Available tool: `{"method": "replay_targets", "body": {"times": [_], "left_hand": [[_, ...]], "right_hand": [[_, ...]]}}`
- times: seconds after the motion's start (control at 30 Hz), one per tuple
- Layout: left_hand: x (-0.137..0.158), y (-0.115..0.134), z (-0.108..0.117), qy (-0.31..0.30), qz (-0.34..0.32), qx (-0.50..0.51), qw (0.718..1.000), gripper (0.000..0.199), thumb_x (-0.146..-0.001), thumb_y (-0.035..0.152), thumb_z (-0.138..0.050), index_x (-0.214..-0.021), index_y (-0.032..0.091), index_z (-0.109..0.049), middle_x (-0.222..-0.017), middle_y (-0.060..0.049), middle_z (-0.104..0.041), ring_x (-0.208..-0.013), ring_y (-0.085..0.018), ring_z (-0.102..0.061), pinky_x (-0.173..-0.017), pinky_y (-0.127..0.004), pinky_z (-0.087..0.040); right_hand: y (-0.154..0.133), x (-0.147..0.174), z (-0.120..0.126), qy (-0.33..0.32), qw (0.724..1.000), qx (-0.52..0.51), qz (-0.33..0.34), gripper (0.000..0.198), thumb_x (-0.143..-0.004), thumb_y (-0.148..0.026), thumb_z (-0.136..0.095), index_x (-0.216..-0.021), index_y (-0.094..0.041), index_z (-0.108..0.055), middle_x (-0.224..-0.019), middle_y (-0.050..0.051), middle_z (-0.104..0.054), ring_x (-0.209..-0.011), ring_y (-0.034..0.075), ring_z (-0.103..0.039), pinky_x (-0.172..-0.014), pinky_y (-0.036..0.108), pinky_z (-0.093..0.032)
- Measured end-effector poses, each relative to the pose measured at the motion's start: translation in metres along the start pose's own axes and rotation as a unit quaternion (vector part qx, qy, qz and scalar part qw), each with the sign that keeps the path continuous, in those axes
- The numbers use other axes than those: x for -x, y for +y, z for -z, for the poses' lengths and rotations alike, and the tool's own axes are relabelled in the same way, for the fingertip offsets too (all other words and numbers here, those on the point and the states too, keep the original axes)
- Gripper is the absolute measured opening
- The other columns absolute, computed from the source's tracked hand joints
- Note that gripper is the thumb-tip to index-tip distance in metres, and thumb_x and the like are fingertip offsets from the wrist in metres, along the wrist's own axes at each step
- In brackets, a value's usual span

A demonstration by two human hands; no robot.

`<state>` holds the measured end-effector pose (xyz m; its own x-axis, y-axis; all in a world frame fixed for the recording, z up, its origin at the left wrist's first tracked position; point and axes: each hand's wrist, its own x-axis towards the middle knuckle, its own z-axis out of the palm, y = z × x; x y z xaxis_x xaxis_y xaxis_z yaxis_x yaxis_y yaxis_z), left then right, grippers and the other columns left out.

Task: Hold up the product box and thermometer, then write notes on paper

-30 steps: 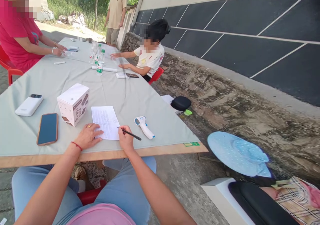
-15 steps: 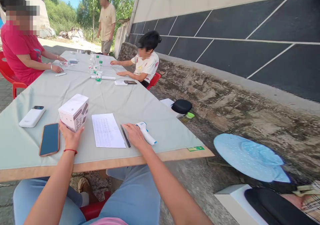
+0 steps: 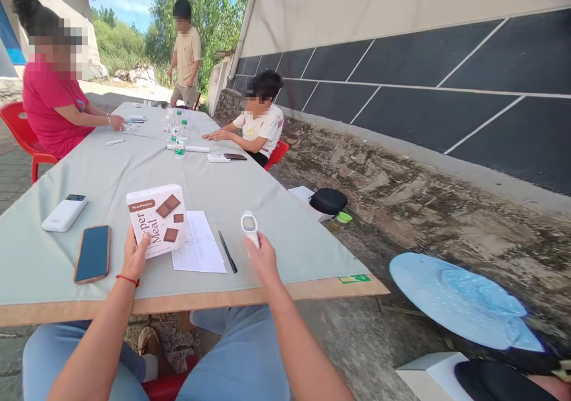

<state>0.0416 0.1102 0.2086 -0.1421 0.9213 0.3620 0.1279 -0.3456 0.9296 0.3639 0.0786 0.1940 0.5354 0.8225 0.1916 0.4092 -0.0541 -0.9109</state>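
My left hand [image 3: 134, 253] grips a white and brown meal box [image 3: 156, 219] by its lower left side, its printed front tilted toward me. Part of a printed paper sheet [image 3: 200, 252] shows behind and to the right of the box. My right hand [image 3: 262, 259] is closed around the handle of a white handheld infrared thermometer [image 3: 249, 224], held upright with its small screen facing me. Between the sheet and my right hand lies a black pen [image 3: 228, 252]. A smartphone [image 3: 92, 254] in an orange-brown case rests left of my left hand.
A white power bank [image 3: 65, 213] lies beyond the phone. Water bottles [image 3: 180, 141] stand farther up the cloth-covered table [image 3: 134, 166]. One person [image 3: 57, 103] sits at left, another [image 3: 263, 118] at right, and a third [image 3: 185, 56] stands behind. A blue hat [image 3: 459, 300] is at right.
My right hand has picked up the thermometer from the table and turned it upright. My left hand has turned the box, bringing its front toward me, and moved it right over the sheet.
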Motion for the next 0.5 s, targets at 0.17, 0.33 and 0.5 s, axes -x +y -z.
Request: {"method": "replay_targets", "body": {"times": [0.17, 0.33, 0.5], "left_hand": [[-0.002, -0.002, -0.003, -0.038, -0.004, -0.067, 0.997, 0.06, -0.087, 0.059, -0.049, -0.131, 0.018, -0.05, -0.128, -0.013, -0.059, -0.121, -0.029, -0.054, -0.104, -0.046, -0.041], [-0.004, 0.0, -0.003, -0.056, 0.009, -0.064, 0.996, 0.062, -0.08, 0.057, -0.061, -0.127, 0.019, -0.051, -0.12, -0.01, -0.064, -0.111, -0.028, -0.06, -0.096, -0.043, -0.047], [-0.004, 0.001, -0.003, -0.055, 0.038, -0.036, 0.997, 0.059, -0.077, 0.054, -0.065, -0.122, 0.018, -0.054, -0.111, -0.01, -0.068, -0.102, -0.027, -0.064, -0.089, -0.041, -0.051]], "right_hand": [[-0.077, 0.062, -0.042, -0.173, 0.941, -0.29, 0.011, 0.022, -0.073, -0.042, -0.056, -0.07, -0.021, -0.053, -0.059, -0.003, -0.053, -0.055, 0.013, -0.047, -0.055, 0.026, -0.038], [-0.115, 0.086, -0.077, -0.236, 0.908, -0.345, -0.013, 0.029, -0.075, -0.047, -0.059, -0.065, -0.021, -0.051, -0.056, -0.003, -0.051, -0.052, 0.011, -0.045, -0.052, 0.026, -0.037], [-0.116, 0.079, -0.103, -0.258, 0.892, -0.363, -0.075, 0.032, -0.072, -0.052, -0.063, -0.073, -0.021, -0.054, -0.055, -0.005, -0.051, -0.047, 0.01, -0.042, -0.049, 0.025, -0.035]]}}
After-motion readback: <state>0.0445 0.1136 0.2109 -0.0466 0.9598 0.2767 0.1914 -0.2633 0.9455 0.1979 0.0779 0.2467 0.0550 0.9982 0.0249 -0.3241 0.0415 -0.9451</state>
